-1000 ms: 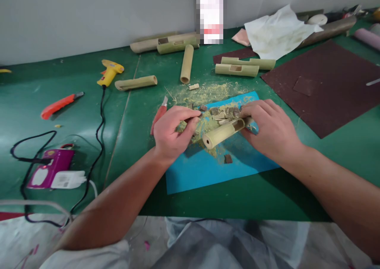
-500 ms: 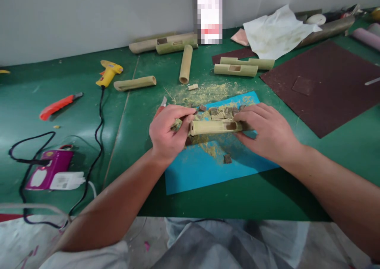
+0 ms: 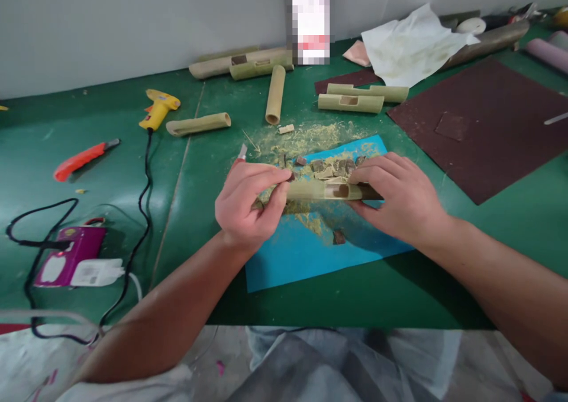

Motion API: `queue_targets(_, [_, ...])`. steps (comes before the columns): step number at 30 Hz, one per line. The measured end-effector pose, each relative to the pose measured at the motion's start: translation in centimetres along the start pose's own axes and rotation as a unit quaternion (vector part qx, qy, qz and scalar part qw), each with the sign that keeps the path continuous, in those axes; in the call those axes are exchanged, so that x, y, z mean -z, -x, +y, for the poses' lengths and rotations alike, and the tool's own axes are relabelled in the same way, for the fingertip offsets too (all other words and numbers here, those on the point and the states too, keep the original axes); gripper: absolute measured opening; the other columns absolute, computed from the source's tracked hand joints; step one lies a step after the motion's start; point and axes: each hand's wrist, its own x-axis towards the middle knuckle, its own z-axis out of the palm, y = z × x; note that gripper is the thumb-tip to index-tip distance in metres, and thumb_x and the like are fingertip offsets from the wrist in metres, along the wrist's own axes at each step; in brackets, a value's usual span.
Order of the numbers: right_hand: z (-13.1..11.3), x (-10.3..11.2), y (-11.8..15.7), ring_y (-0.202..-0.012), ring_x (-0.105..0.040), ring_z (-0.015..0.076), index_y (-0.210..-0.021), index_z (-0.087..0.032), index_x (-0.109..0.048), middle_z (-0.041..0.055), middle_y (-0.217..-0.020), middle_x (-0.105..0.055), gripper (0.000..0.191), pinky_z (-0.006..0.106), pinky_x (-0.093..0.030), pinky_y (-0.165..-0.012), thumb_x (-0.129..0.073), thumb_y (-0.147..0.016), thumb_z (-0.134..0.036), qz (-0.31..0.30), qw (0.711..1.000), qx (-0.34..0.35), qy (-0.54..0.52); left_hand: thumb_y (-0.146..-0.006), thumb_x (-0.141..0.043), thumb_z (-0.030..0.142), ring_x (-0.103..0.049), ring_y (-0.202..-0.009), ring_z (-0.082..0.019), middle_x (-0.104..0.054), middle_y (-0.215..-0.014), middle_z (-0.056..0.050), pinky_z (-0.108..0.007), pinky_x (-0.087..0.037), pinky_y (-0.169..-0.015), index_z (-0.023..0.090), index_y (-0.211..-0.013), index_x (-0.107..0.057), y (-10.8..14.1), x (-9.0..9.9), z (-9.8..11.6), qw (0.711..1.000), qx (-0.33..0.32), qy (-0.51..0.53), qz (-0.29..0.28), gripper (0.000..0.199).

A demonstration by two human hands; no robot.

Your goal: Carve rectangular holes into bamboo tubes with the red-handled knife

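My left hand (image 3: 251,201) is closed at the left end of a pale bamboo tube (image 3: 306,190), with a dark edge of sandpaper (image 3: 291,176) showing at its fingertips. How far the sandpaper wraps round the tube is hidden. My right hand (image 3: 394,192) grips the tube's darker right end, thumb below and fingers above. The tube lies level, and a rectangular cut-out (image 3: 338,190) faces up beside my right fingers. Small dark sandpaper squares (image 3: 317,166) and yellowish shavings lie behind it on a blue sheet (image 3: 284,266). Another square (image 3: 339,237) rests nearer me.
An orange utility knife (image 3: 82,160), a corded yellow glue gun (image 3: 160,107) and a purple power strip (image 3: 71,254) are at left. More bamboo tubes (image 3: 350,103) lie behind. A large dark brown sheet (image 3: 483,129) covers the right. A second blade (image 3: 242,151) pokes out behind my left hand.
My left hand has shifted slightly left and down, and its fingers now cover the tube's left end, which showed before. The tube has turned slightly and moved left. My right hand keeps its grip.
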Motion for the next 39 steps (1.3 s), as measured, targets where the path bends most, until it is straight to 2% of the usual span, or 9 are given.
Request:
queue_targets(8, [-0.2, 0.2, -0.1, -0.099, -0.071, 0.0283, -0.109, -0.023, -0.073, 0.0095, -0.109, -0.081, 0.010, 0.041, -0.049, -0.077, -0.068, -0.101, -0.026, -0.009, 1.000, 0.001, -0.020, -0.096, -0.076, 0.011, -0.077, -0.085, -0.015, -0.082, -0.095, 0.000, -0.029, -0.064, -0.081, 0.022, -0.104, -0.080, -0.2, 0.0, 0.1, 0.999, 0.014, -0.051, -0.006, 0.014])
queue_targets(11, [0.1, 0.1, 0.0, -0.100, -0.071, 0.0297, -0.109, -0.023, -0.073, 0.0101, -0.110, -0.081, 0.011, 0.042, -0.050, -0.078, -0.070, -0.099, -0.028, -0.010, 1.000, -0.023, -0.004, -0.096, -0.076, 0.011, -0.076, -0.084, -0.015, -0.081, -0.094, 0.000, -0.028, -0.063, -0.079, 0.022, -0.103, -0.079, -0.2, 0.0, 0.0, 0.999, 0.006, -0.046, -0.009, 0.014])
queue_targets(16, [0.8, 0.2, 0.1, -0.099, -0.066, 0.0335, -0.105, -0.025, -0.071, 0.0114, -0.107, -0.074, 0.020, 0.046, -0.051, -0.079, -0.076, -0.095, -0.041, -0.008, 0.996, -0.084, 0.040, -0.095, -0.077, 0.013, -0.076, -0.084, -0.016, -0.081, -0.095, -0.001, -0.030, -0.064, -0.079, 0.023, -0.104, -0.079, 0.0, -0.1, -0.2, 0.998, -0.008, -0.064, 0.002, 0.013])
queue_targets(19, [1.3, 0.3, 0.1, -0.102, -0.064, 0.0359, -0.101, -0.027, -0.068, 0.0116, -0.108, -0.072, 0.023, 0.050, -0.052, -0.081, -0.078, -0.090, -0.044, -0.002, 0.991, -0.115, 0.066, -0.094, -0.079, 0.012, -0.077, -0.083, -0.015, -0.082, -0.097, 0.000, -0.030, -0.065, -0.077, 0.023, -0.104, -0.078, 0.1, -0.1, -0.3, 0.998, -0.001, -0.063, -0.013, 0.015])
queue_targets(26, [1.4, 0.3, 0.1, -0.106, -0.067, 0.0367, -0.114, -0.027, -0.065, 0.0128, -0.116, -0.072, 0.036, 0.052, -0.057, -0.087, -0.082, -0.088, -0.046, 0.026, 0.987, -0.147, 0.051, -0.096, -0.076, 0.011, -0.075, -0.076, -0.013, -0.082, -0.093, 0.001, -0.029, -0.063, -0.074, 0.023, -0.106, -0.078, 0.1, -0.1, -0.5, 0.998, 0.044, -0.007, -0.043, 0.016])
queue_targets(28, [1.2, 0.4, 0.1, -0.103, -0.069, 0.0352, -0.119, -0.027, -0.064, 0.0123, -0.116, -0.072, 0.041, 0.049, -0.058, -0.082, -0.081, -0.087, -0.047, 0.033, 0.985, -0.167, 0.035, -0.096, -0.077, 0.011, -0.074, -0.076, -0.013, -0.082, -0.094, 0.001, -0.028, -0.063, -0.074, 0.023, -0.106, -0.078, 0.2, -0.2, -0.5, 0.998, 0.044, -0.005, -0.042, 0.016])
queue_targets(32, [0.9, 0.5, 0.1, -0.083, -0.067, 0.0260, -0.128, -0.028, -0.062, 0.0095, -0.115, -0.073, 0.046, 0.040, -0.055, -0.067, -0.080, -0.089, -0.044, 0.028, 0.980, -0.194, -0.028, -0.097, -0.076, 0.010, -0.074, -0.074, -0.011, -0.082, -0.096, 0.000, -0.026, -0.061, -0.071, 0.023, -0.106, -0.078, 0.2, -0.2, -0.3, 0.998, 0.037, 0.005, -0.055, 0.016])
queue_targets(39, [0.2, 0.3, -0.1, -0.078, -0.062, 0.0191, -0.138, -0.031, -0.062, 0.0063, -0.116, -0.068, 0.053, 0.037, -0.057, -0.069, -0.079, -0.088, -0.034, 0.043, 0.961, -0.208, -0.175, -0.098, -0.075, 0.013, -0.076, -0.076, -0.012, -0.083, -0.096, -0.001, -0.026, -0.063, -0.070, 0.021, -0.103, -0.079, 0.1, -0.1, 0.1, 0.996, 0.032, -0.002, -0.081, 0.010])
